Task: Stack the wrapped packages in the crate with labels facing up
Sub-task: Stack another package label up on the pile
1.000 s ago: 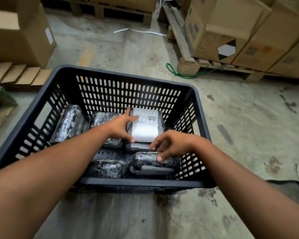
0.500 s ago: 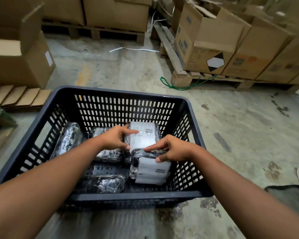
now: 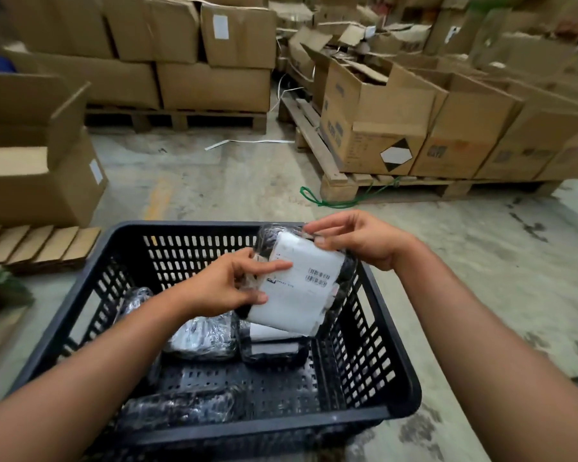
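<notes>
A black perforated crate [image 3: 391, 371] stands on the concrete floor in front of me. Both hands hold one wrapped package [image 3: 301, 285] above the crate's far right corner, its white barcode label tilted toward me. My left hand [image 3: 227, 285] grips the package's left edge; my right hand [image 3: 357, 238] pinches its top right corner. Below it a package with a white label [image 3: 271, 338] lies on the crate floor. Beside that lies a shiny wrapped package [image 3: 204, 338], and another black one [image 3: 181, 408] rests near the front wall. One more [image 3: 134, 301] leans at the left, partly hidden by my arm.
Pallets of cardboard boxes [image 3: 397, 128] stand to the right and behind [image 3: 211, 85]. An open carton [image 3: 37, 161] sits at the left with flat cardboard pieces [image 3: 37, 245] beside it. A green cord [image 3: 334, 198] lies by the right pallet.
The labelled package that lay at the crate's front right has been lifted out of the bottom, and now both hands hold it up above the far right corner. The camera tilted upward.
</notes>
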Available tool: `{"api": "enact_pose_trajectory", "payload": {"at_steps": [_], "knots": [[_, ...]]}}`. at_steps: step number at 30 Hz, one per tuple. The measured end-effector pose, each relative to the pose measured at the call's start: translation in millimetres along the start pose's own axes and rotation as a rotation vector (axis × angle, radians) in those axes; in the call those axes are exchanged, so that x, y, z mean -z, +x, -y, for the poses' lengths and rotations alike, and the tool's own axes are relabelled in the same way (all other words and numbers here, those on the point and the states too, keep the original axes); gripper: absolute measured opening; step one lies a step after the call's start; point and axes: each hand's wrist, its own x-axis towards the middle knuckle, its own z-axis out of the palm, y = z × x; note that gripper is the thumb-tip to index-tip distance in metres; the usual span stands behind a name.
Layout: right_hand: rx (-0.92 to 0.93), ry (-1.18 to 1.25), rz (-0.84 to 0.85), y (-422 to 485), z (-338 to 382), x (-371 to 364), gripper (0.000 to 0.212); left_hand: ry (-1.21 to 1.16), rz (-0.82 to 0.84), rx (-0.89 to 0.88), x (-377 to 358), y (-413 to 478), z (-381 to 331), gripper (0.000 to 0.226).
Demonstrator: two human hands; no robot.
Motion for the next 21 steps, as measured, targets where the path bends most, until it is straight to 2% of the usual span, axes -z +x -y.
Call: {"api": "enact_pose_trajectory", "payload": {"at_steps": [2,5,8,13,17,21], "knots": [[0.059,-0.014,-0.094,3.8,3.5,-8.8,0.027,-0.009,-0.034,-0.025,-1.1,-1.0,-1.5,0.072],[0.146,0.001,-0.205,8.3,0.9,-21.8,0.025,-0.181,-0.007,-0.027,-2.5,-3.6,1.9,0.074],[0.115,-0.032,-0.180,8.7,-6.9,-28.1,0.041,-0.378,-0.052,0.043,1.4,-5.3,9.5,0.080],[-0.004,-0.169,-0.092,9.4,-23.7,-32.7,0.082,-0.643,-0.153,0.146,15.9,-7.9,35.5,0.079],[-0.008,-0.381,-0.052,15.9,-38.4,-39.0,0.108,-0.660,-0.167,0.210,18.3,-3.5,52.7,0.081],[-0.095,-0.553,-0.051,23.9,-56.3,-43.5,0.126,-0.500,-0.172,0.316,9.3,7.1,57.5,0.084]]}}
